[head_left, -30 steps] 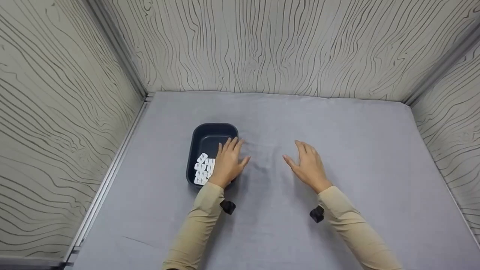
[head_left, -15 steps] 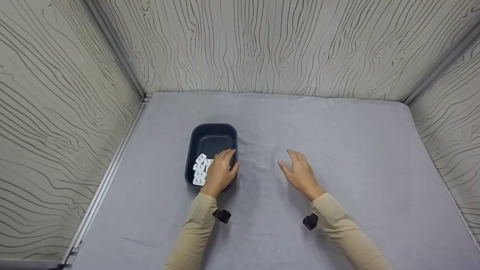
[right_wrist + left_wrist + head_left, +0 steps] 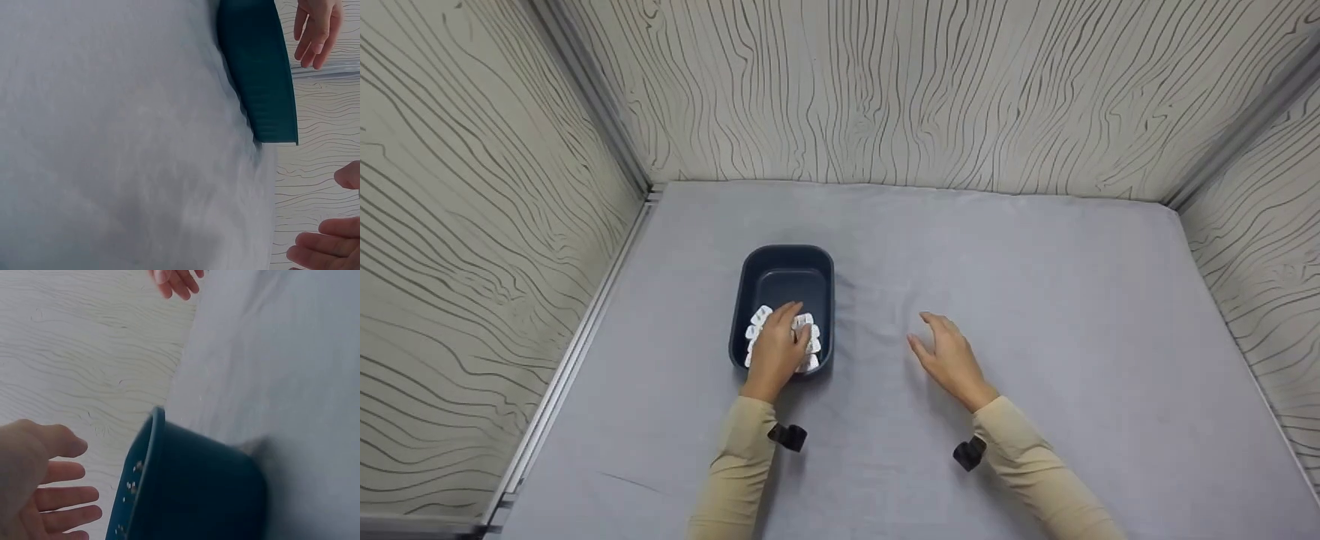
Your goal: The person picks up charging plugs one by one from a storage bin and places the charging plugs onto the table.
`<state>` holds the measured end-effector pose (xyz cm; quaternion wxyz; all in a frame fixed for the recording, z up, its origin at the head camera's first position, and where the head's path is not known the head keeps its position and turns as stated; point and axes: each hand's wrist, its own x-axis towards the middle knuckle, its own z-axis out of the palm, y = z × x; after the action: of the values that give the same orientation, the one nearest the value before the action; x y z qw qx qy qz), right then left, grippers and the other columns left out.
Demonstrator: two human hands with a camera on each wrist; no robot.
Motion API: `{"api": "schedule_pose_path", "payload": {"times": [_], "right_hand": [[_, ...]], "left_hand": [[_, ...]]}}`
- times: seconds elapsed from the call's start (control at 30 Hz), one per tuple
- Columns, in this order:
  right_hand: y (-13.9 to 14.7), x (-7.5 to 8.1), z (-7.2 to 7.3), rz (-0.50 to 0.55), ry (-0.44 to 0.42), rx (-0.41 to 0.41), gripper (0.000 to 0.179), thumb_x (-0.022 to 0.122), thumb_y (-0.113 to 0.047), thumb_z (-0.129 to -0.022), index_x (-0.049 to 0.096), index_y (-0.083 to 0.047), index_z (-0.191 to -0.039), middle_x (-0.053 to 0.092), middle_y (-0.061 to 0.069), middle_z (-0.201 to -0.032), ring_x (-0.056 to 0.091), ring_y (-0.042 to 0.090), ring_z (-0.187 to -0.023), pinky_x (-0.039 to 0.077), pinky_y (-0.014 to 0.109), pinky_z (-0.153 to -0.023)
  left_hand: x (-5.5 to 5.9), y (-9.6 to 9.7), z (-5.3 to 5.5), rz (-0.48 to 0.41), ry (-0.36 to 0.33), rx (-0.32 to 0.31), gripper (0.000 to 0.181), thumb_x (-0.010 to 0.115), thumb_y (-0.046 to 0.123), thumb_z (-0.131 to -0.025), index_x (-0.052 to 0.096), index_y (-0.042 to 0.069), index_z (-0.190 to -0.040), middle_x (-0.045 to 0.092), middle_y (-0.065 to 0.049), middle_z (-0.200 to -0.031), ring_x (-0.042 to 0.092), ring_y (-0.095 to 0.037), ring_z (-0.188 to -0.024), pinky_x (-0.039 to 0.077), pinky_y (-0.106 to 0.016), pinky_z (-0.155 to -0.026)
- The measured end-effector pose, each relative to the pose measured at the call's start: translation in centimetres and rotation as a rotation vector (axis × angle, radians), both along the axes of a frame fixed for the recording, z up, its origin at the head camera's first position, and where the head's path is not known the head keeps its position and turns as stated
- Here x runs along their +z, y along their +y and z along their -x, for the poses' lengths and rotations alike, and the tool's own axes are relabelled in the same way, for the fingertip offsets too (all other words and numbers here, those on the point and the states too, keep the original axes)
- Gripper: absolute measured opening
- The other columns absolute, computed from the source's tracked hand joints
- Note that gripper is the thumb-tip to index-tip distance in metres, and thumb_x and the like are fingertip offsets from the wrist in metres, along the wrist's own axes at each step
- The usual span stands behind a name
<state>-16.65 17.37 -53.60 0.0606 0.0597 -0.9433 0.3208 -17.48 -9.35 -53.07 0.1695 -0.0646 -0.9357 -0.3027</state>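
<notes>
A dark blue rectangular tub (image 3: 788,259) with rounded corners stands on the cloth, left of the middle in the head view. Several small white pieces with dark marks (image 3: 805,320) lie in its near half. Over them hovers my left hand (image 3: 777,349), fingers relaxed and slightly bent, hiding part of the pieces. In the left wrist view this hand (image 3: 50,489) is above the rim with nothing between thumb and fingers. My right hand (image 3: 952,364) is over the cloth to the right of the tub, thumb and fingers apart, holding nothing.
Grey cloth (image 3: 1072,300) covers the table. Wood-patterned panels (image 3: 885,90) rise behind it and at both sides. A metal rail (image 3: 577,352) runs along the left edge. Each sleeved wrist wears a small black camera (image 3: 788,437).
My left hand has moved left and nearer, from the tub's right rim to over the white pieces. My right hand has drifted left and nearer. The tub stays in place.
</notes>
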Motion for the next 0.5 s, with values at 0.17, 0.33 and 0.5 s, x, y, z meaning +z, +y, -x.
{"api": "schedule_pose_path", "payload": {"times": [0.17, 0.33, 0.5], "right_hand": [[-0.6, -0.2, -0.2, 0.015, 0.018, 0.014, 0.044, 0.064, -0.022, -0.092, 0.055, 0.004, -0.126, 0.061, 0.022, -0.124, 0.058, 0.038, -0.119, 0.046, 0.049, -0.101], [-0.9, -0.2, -0.2, 0.017, 0.040, 0.020, 0.042, 0.065, -0.020, -0.092, 0.057, 0.005, -0.124, 0.063, 0.023, -0.122, 0.059, 0.038, -0.117, 0.047, 0.048, -0.100], [-1.3, -0.1, -0.2, 0.016, 0.032, 0.035, 0.040, 0.064, -0.020, -0.092, 0.058, 0.005, -0.123, 0.063, 0.022, -0.122, 0.061, 0.037, -0.115, 0.048, 0.048, -0.098]], "left_hand": [[-0.3, -1.5, 0.0, -0.059, -0.015, 0.096, 0.032, 0.064, 0.011, -0.089, 0.063, 0.000, -0.119, 0.062, -0.020, -0.124, 0.059, -0.036, -0.118, 0.050, -0.046, -0.097], [-0.8, -3.0, 0.3, -0.100, 0.005, 0.155, 0.031, 0.062, 0.008, -0.090, 0.062, -0.002, -0.119, 0.060, -0.023, -0.126, 0.056, -0.038, -0.121, 0.047, -0.047, -0.100], [-1.5, -4.2, 0.5, -0.130, 0.020, 0.205, 0.033, 0.063, 0.006, -0.089, 0.060, -0.006, -0.119, 0.056, -0.026, -0.130, 0.054, -0.041, -0.123, 0.045, -0.049, -0.102]]}}
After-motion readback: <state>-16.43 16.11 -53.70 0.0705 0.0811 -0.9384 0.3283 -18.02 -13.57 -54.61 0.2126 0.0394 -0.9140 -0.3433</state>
